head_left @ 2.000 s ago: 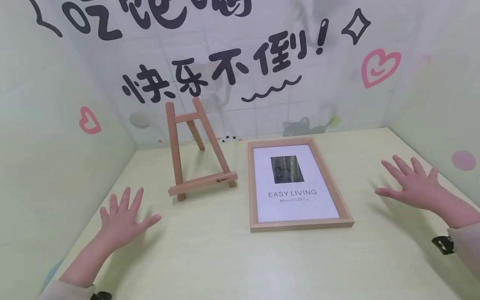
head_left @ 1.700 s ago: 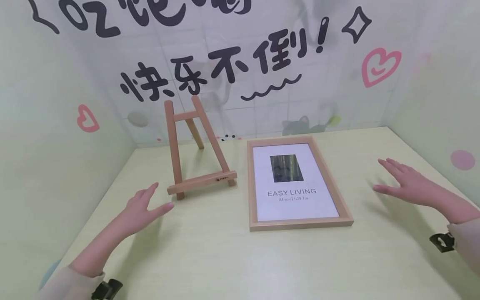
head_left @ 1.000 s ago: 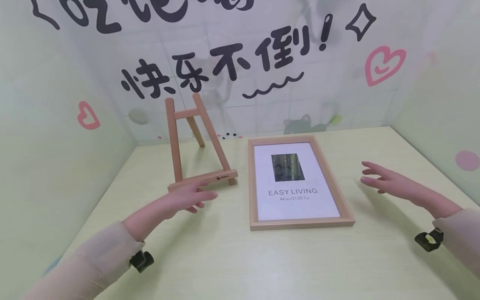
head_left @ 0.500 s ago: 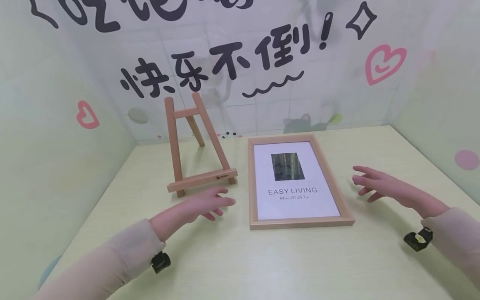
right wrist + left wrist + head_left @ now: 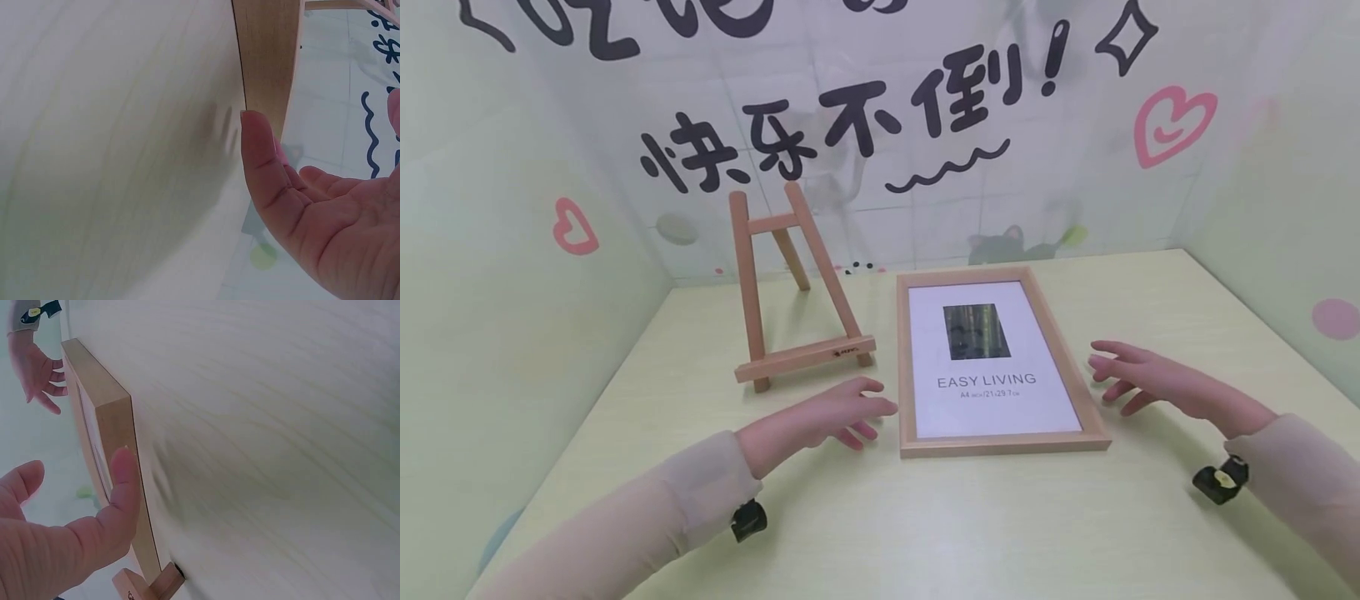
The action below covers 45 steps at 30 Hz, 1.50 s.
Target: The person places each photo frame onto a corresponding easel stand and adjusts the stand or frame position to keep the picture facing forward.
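A wooden picture frame [image 5: 1003,444] with a white "EASY LIVING" insert lies flat on the table in the head view. My left hand [image 5: 831,410] hovers just off its left edge, fingers loosely bent and holding nothing. On the other side, my right hand [image 5: 1153,381] is close to the right edge, also holding nothing. In the left wrist view, the left thumb [image 5: 122,494] overlaps the frame's side [image 5: 119,428]; contact cannot be told. The right wrist view has a finger [image 5: 262,156] near the frame's wooden side [image 5: 269,56].
A small wooden tabletop easel [image 5: 805,358] stands upright left of the picture frame, behind my left hand. The pale wooden table [image 5: 970,525] is bounded by a printed back wall [image 5: 865,233] and by walls at left and right.
My left hand has swung right, past the easel's front, to the picture frame's left side. My right hand has moved left towards the frame. Spread fingers have relaxed; frame and easel stayed put.
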Tool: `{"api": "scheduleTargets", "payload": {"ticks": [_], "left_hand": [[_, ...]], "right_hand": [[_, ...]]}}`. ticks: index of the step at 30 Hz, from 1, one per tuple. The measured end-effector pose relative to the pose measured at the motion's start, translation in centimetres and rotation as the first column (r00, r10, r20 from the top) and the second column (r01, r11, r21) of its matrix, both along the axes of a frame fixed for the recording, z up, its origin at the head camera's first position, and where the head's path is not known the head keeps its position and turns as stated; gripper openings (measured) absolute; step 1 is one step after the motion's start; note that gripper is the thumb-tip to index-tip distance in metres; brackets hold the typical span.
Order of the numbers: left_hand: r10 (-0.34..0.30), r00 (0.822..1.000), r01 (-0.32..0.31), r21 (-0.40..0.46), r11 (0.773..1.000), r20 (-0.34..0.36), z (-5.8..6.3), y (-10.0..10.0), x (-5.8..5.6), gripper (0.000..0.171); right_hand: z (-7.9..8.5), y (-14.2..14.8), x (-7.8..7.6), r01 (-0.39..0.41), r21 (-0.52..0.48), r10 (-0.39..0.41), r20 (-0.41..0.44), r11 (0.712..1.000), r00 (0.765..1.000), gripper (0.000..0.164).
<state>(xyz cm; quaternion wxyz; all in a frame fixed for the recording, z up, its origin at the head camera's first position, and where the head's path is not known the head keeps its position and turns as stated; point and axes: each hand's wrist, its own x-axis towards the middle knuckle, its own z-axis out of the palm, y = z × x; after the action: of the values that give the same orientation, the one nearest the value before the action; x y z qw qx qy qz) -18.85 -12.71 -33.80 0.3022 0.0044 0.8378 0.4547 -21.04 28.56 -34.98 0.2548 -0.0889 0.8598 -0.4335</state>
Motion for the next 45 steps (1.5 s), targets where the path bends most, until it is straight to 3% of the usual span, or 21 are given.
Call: {"api": "scheduleTargets", "payload": {"ticks": [15,29,36,45], "left_hand": [[0.001,0.999,-0.005,0.077,0.997,0.05,0.0,1.9,0.1,0.058],[0.02,0.996,-0.026,0.074,0.997,0.085,-1.2,2.3,-0.1,0.06],[0.08,0.994,-0.085,0.06,0.995,0.076,-1.3,3.3,0.1,0.039],[0.125,0.99,-0.129,0.07,0.989,0.067,-1.5,4.0,0.4,0.013]], "right_hand": [[-0.5,-1.5,0.0,0.004,-0.006,-0.004,0.068,1.0,0.998,0.074],[-0.9,-2.3,0.3,0.019,-0.005,-0.018,0.085,1.0,0.996,0.069],[-0.8,-3.0,0.6,0.025,0.006,-0.025,0.08,1.0,0.996,0.068],[-0.3,-3.4,1.3,0.122,-0.031,-0.115,0.159,0.992,0.981,0.064]]}}
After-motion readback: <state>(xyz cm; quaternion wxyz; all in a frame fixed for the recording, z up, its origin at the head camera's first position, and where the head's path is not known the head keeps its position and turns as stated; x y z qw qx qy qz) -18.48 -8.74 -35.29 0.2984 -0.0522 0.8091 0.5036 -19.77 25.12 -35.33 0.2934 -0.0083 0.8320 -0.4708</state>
